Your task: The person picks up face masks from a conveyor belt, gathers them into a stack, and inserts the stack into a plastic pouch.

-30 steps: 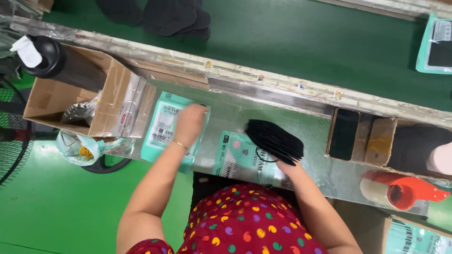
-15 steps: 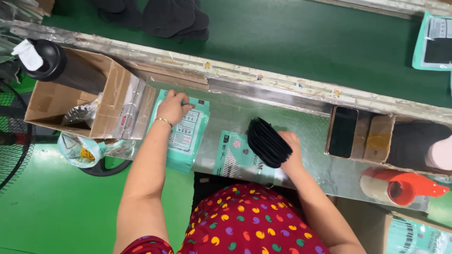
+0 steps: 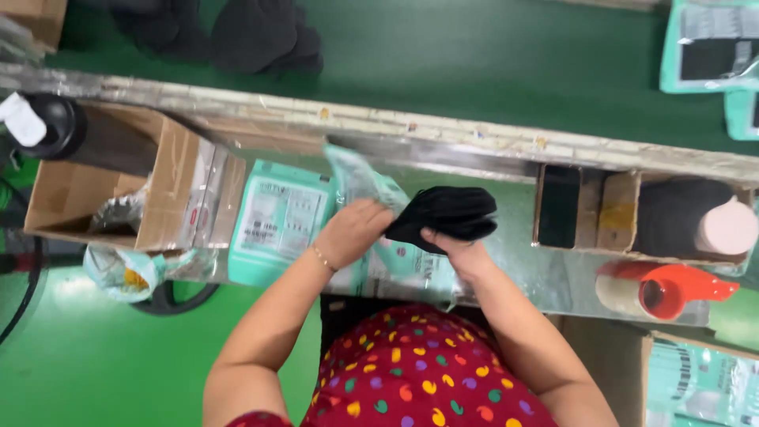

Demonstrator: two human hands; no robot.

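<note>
My left hand [image 3: 353,230] grips a teal plastic pouch [image 3: 357,175], lifted off the metal worktop [image 3: 514,237] with its top end raised. My right hand [image 3: 457,250] holds a stack of black face masks [image 3: 443,214] right beside the pouch's opening. The two hands nearly touch. Flat on the worktop to the left lies a pile of the same teal pouches [image 3: 278,221]. More pouches lie under my hands.
An open cardboard box [image 3: 111,186] stands at the left, a dark bottle [image 3: 51,126] by it. A red tape dispenser [image 3: 664,289] and a small divided box [image 3: 589,209] stand at the right. The green conveyor belt [image 3: 443,71] behind carries black masks [image 3: 261,35] and filled pouches [image 3: 708,43].
My left hand picked a pouch off the left pile and brought it right, up to the masks. My right hand lifted the mask stack toward it.
</note>
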